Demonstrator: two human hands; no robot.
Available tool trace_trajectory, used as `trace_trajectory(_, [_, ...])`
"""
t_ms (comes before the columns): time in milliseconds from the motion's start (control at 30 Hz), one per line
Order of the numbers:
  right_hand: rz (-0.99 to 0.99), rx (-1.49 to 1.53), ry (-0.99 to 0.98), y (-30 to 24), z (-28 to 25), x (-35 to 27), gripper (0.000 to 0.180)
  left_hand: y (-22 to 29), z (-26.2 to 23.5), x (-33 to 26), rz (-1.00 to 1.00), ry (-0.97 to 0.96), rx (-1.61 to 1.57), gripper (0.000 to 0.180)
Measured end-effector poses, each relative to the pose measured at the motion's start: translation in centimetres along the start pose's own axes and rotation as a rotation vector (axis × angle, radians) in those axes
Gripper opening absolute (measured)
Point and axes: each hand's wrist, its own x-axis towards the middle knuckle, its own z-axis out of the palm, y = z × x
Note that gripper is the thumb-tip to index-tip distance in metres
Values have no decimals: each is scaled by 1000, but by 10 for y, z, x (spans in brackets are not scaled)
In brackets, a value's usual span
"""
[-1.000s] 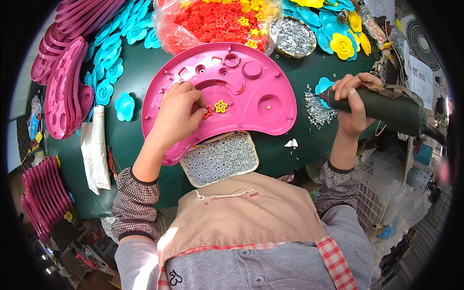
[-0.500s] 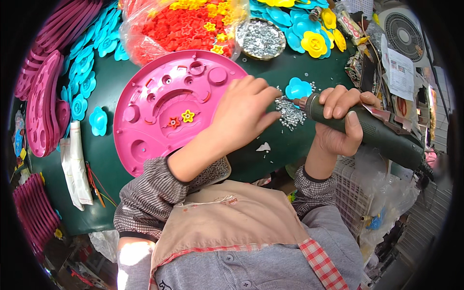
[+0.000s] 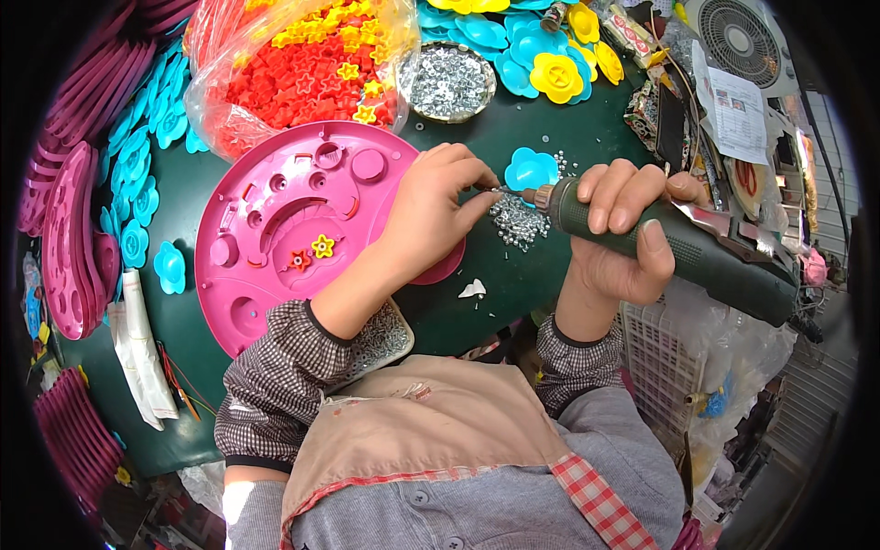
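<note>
Electric screwdriver (image 3: 678, 243), dark green, gripped in the fisted right hand (image 3: 619, 229), long axis level and tip leftward, meeting the left hand (image 3: 431, 215) whose fingertips pinch at the bit, above loose screws (image 3: 518, 220) on the counter (image 3: 513, 137), beside the pink tray (image 3: 275, 220)

My left hand (image 3: 429, 215) rests on the right rim of the round pink plastic tray (image 3: 275, 229), which lies flat on the dark green table (image 3: 513, 119). My right hand (image 3: 616, 234) is to its right, around the dark green electric screwdriver (image 3: 678, 243), whose tip points left at my left fingertips. A loose heap of small silver screws (image 3: 518, 222) lies just below that tip. Behind the tray sits the clear bag of red and yellow plastic stars (image 3: 302, 69), with the round metal dish of screws (image 3: 447, 81) to its right.
</note>
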Motion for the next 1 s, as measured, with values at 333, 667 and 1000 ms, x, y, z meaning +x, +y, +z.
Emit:
trace_trajectory(333, [34, 88, -45, -4, 23, -2, 47, 10, -24, -21, -85, 95, -180, 14])
trace_trajectory(667, [70, 66, -173, -8, 40, -4, 47, 17, -41, -39, 4, 140, -127, 16])
trace_trajectory(1000, [92, -16, -121, -1, 71, -17, 45, 25, -44, -54, -25, 257, 77, 19])
